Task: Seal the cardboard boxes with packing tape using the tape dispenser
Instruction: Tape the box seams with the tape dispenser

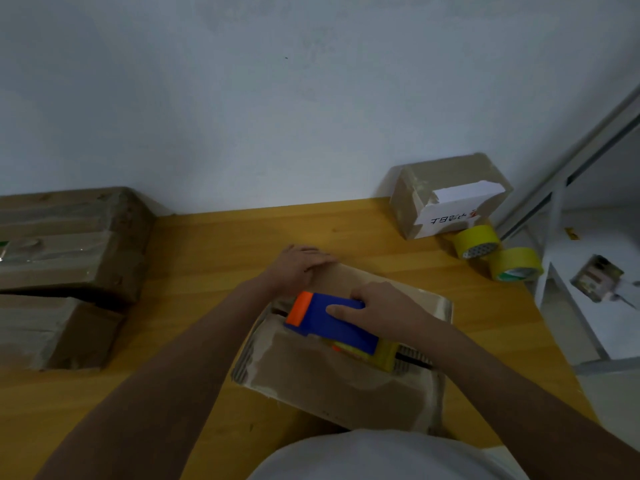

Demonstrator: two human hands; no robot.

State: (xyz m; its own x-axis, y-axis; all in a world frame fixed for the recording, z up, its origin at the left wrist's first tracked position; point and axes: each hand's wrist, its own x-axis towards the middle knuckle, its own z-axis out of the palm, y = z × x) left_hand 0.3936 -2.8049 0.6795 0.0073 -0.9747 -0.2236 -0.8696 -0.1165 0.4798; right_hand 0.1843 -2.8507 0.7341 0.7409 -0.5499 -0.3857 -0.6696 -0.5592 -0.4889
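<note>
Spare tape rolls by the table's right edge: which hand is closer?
Right. The right hand grips the tape dispenser nearer the tape rolls; the left hand presses the box farther left.

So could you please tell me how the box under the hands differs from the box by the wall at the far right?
The box under the hands lies flat with the tape dispenser on it; the far right box sits untouched, bearing a white label. Both are brown cardboard on the wooden table.

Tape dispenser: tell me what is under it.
The tape dispenser, gripped by the right hand, sits on a cardboard box lying on the wooden table. The box seam beneath it is covered, so any tape there cannot be seen.
</note>
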